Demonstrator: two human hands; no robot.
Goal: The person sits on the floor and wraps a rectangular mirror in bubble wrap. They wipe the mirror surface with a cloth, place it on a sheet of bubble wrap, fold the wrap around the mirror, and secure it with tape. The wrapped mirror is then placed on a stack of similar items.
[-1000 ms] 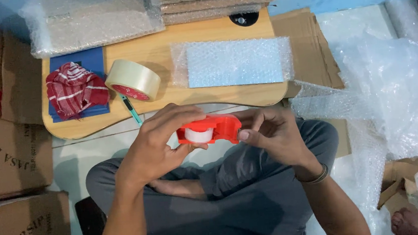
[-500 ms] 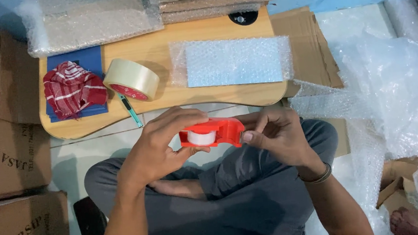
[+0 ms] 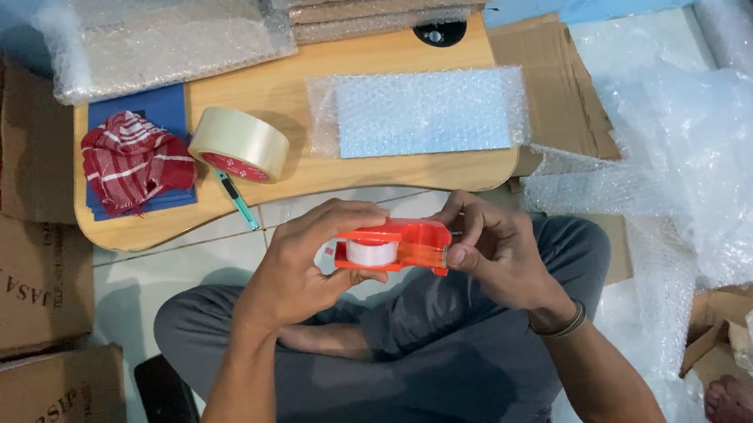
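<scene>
— What did you have in your grip?

— An orange tape dispenser, clamped between both hands above my lap. My left hand wrapped its roll end; my right hand pinched the cutter end.

— And beyond?

— The wooden surface carried a tape roll, a teal pen, a red cloth and a bubble-wrapped blue packet, with wrapped stacks farthest.

Even, soft indoor light, fairly bright. The bubble wrap on the right glares white. Faint shadows fall beneath the tabletop. Sharp throughout, with slight bending at the edges.
</scene>
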